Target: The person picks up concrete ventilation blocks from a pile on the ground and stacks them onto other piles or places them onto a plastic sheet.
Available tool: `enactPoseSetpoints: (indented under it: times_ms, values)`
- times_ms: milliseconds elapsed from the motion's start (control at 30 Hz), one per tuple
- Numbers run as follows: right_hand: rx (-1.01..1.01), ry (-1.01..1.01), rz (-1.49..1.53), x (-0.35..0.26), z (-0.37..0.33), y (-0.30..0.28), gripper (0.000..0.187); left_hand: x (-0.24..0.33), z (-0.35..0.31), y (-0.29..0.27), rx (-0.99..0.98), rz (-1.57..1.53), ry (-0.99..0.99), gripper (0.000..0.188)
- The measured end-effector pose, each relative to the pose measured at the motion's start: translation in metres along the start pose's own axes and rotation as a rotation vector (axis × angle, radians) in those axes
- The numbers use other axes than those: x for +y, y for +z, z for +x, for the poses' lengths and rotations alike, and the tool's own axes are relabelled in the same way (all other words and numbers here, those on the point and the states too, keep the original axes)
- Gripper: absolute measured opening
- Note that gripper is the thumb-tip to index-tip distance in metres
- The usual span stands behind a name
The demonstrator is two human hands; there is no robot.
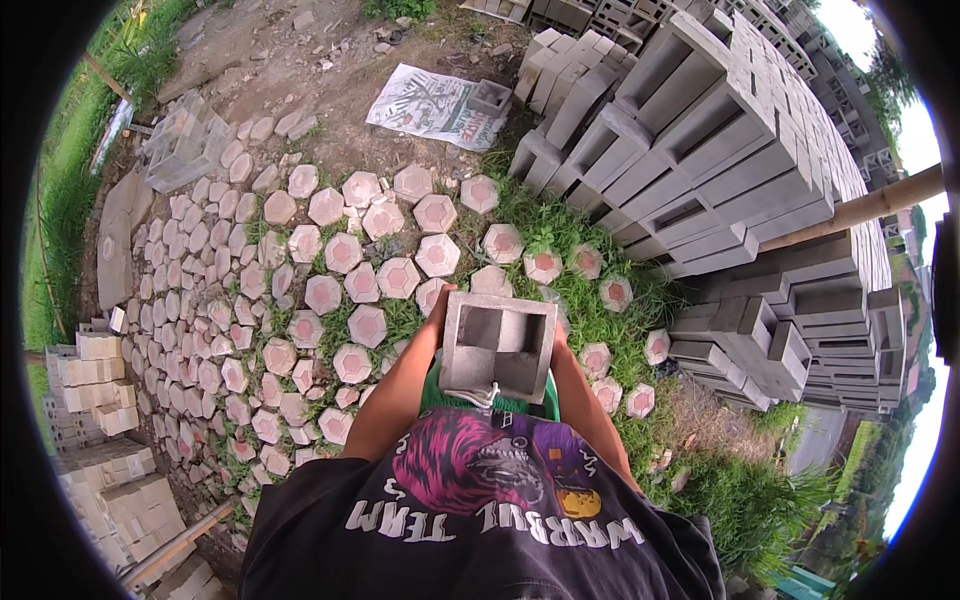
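Note:
A grey hollow concrete block [484, 382] is held close in front of my waist, with its dark hollow side facing up toward me. My left hand [438, 318] grips it along the left side, and my right hand [560, 342] presses on the right side. Most of the fingers of both hands are hidden behind the block. A white drawstring hangs over its near edge, against green shorts [431, 388]. Hexagonal paving stones [398, 277] with reddish centres lie beyond and to the left of the block.
Tall stacks of concrete blocks [690, 130] rise at the right, with a wooden pole [850, 212] jutting between them. Ahead lies a white printed sack [415, 105] with another block [489, 97] on it. More block piles [100, 375] stand at the left. Grass grows between the pavers.

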State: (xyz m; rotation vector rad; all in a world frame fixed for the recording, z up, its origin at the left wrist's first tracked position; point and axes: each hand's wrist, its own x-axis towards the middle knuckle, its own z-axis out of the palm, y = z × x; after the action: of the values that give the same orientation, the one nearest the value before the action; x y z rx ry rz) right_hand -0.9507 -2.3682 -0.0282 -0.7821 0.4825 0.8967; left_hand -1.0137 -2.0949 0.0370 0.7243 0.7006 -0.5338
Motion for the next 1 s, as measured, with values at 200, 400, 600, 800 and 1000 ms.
enactPoseSetpoints:
  times_ms: [200, 400, 600, 800, 1000]
  values:
    - [0.080, 0.109, -0.074, -0.035, 0.072, 0.054, 0.063, 0.054, 0.037, -0.027, 0.179, -0.031, 0.020, 0.070]
    - [-0.087, 0.086, -0.181, -0.135, 0.197, 0.127, 0.056, 0.163, 0.114, -0.033, 0.147, -0.161, 0.208, 0.084]
    - [-0.121, 0.301, -0.040, -0.218, 0.273, 0.202, 0.054, 0.249, 0.149, -0.028, 0.166, -0.285, 0.265, 0.085]
    - [-0.087, 0.303, -0.053, -0.257, 0.331, 0.196, 0.052, 0.317, 0.191, -0.003, 0.229, -0.201, 0.262, 0.087]
    - [-0.028, 0.244, 0.068, -0.295, 0.399, 0.232, 0.053, 0.406, 0.235, -0.004, 0.178, -0.211, 0.222, 0.092]
